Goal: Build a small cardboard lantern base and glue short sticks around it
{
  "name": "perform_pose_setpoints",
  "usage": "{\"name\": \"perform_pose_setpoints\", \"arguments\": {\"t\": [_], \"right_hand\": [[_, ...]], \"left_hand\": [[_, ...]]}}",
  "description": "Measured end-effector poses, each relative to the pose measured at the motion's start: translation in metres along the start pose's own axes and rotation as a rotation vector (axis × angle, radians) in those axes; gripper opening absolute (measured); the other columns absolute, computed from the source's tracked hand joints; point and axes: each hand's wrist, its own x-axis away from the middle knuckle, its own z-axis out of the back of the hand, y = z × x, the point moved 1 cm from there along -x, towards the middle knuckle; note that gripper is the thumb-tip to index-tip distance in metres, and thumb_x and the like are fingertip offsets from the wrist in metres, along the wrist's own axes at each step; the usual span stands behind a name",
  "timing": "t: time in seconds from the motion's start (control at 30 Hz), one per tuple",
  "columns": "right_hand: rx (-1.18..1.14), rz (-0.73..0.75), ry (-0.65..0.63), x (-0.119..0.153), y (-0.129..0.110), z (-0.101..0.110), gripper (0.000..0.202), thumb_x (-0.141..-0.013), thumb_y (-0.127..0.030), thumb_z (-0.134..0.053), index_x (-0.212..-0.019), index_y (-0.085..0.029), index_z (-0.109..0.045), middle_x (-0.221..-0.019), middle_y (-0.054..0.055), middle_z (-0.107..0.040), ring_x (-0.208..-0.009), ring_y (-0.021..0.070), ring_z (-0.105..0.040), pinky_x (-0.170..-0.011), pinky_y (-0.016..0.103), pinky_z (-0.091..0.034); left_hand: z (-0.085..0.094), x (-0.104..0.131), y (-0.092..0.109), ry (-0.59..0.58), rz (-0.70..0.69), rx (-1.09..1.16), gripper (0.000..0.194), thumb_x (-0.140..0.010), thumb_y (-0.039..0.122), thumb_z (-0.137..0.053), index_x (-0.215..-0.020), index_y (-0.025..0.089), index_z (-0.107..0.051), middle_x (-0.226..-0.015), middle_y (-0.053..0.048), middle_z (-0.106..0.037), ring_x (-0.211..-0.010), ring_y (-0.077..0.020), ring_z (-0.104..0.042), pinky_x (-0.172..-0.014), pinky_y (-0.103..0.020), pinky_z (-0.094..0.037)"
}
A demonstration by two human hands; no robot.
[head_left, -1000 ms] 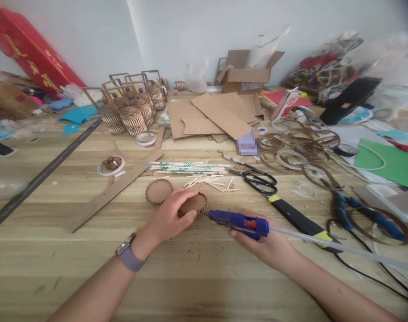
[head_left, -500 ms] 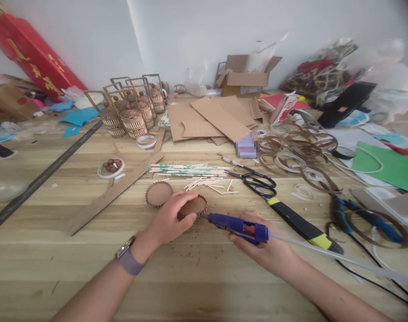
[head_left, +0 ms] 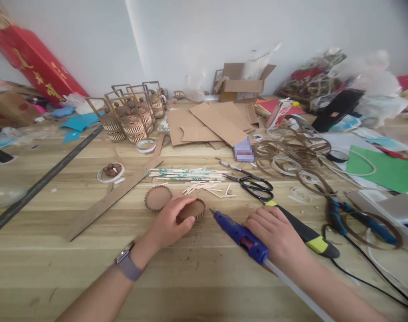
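Note:
Between the thumb and fingers of my left hand (head_left: 173,220) is a small round cardboard tray (head_left: 196,209) with a ridged rim, resting on the table. My right hand (head_left: 274,232) grips a blue glue gun (head_left: 239,235), its nozzle a little to the right of that tray and apart from it. A long clear glue stick (head_left: 297,290) sticks out of the gun's back end. A second round cardboard tray (head_left: 157,198) lies just beyond my left hand. Short cut sticks (head_left: 207,188) are scattered behind the trays, with a bundle of wrapped sticks (head_left: 187,173) farther back.
Black scissors (head_left: 254,184) and a black-and-yellow tool handle (head_left: 300,230) lie near my right hand. Blue-handled pliers (head_left: 364,219) and brown hoops (head_left: 300,152) are farther right. Small woven baskets (head_left: 133,123) stand at the back left, and cardboard sheets (head_left: 213,123) in the middle.
My right hand has drawn the glue gun's nozzle away from the tray rim and turned the gun, its back end swinging toward me. My left hand stays on the tray.

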Motion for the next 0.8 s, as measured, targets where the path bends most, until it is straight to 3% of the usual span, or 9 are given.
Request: {"name": "perform_pose_setpoints", "arguments": {"t": [0.07, 0.2, 0.3, 0.43, 0.67, 0.8], "right_hand": [[-0.238, -0.174, -0.156, -0.004, 0.003, 0.008, 0.024, -0.091, -0.038, -0.051, -0.085, -0.021, -0.067, -0.078, 0.006, -0.068, -0.074, 0.0209, -0.061, -0.071, 0.035, -0.047], [-0.823, -0.567, -0.665, -0.008, 0.004, 0.012, 0.042, -0.081, -0.062, -0.059, -0.089, -0.020, -0.065, -0.070, 0.001, -0.065, -0.062, 0.0167, -0.062, -0.055, 0.027, -0.050], [-0.973, -0.710, -0.790, -0.010, 0.006, 0.007, 0.052, -0.074, -0.071, -0.060, -0.073, -0.019, -0.055, -0.058, -0.002, -0.057, -0.052, 0.0131, -0.058, -0.050, 0.024, -0.047], [-0.754, -0.706, -0.750, -0.013, 0.011, 0.007, 0.048, -0.081, -0.066, -0.055, -0.073, -0.019, -0.060, -0.064, 0.002, -0.063, -0.054, 0.0132, -0.058, -0.047, 0.022, -0.042], [0.055, -0.446, -0.820, -0.031, 0.006, 0.031, 0.038, -0.090, -0.046, -0.055, -0.067, -0.020, -0.070, -0.064, 0.004, -0.067, -0.059, 0.0178, -0.061, -0.051, 0.026, -0.030], [0.276, -0.425, -0.589, -0.057, 0.023, 0.026, 0.026, -0.092, -0.034, -0.054, -0.079, -0.019, -0.071, -0.077, 0.008, -0.071, -0.071, 0.0227, -0.066, -0.053, 0.027, -0.033]], "left_hand": [[0.000, 0.001, 0.001, 0.006, -0.001, 0.005, 0.042, -0.090, 0.030, -0.052, -0.131, 0.020, -0.055, -0.133, -0.014, -0.061, -0.123, -0.0293, -0.055, -0.105, -0.049, -0.045], [-0.001, 0.001, 0.001, 0.021, -0.022, -0.009, 0.041, -0.090, 0.030, -0.053, -0.129, 0.019, -0.056, -0.134, -0.014, -0.061, -0.124, -0.0305, -0.055, -0.106, -0.050, -0.045], [-0.002, 0.001, 0.001, 0.021, -0.040, -0.041, 0.041, -0.089, 0.029, -0.054, -0.129, 0.017, -0.056, -0.134, -0.016, -0.060, -0.126, -0.0309, -0.054, -0.108, -0.051, -0.043], [-0.003, 0.001, -0.001, 0.013, -0.060, -0.076, 0.042, -0.088, 0.028, -0.054, -0.129, 0.016, -0.056, -0.136, -0.016, -0.058, -0.129, -0.0306, -0.052, -0.110, -0.051, -0.041], [-0.008, 0.001, -0.005, 0.005, -0.063, -0.100, 0.044, -0.084, 0.025, -0.056, -0.128, 0.016, -0.058, -0.138, -0.015, -0.058, -0.131, -0.0309, -0.049, -0.112, -0.052, -0.039], [-0.009, 0.001, -0.005, -0.008, -0.072, -0.105, 0.045, -0.083, 0.024, -0.057, -0.127, 0.015, -0.059, -0.138, -0.016, -0.058, -0.132, -0.0322, -0.049, -0.111, -0.055, -0.039]]}}
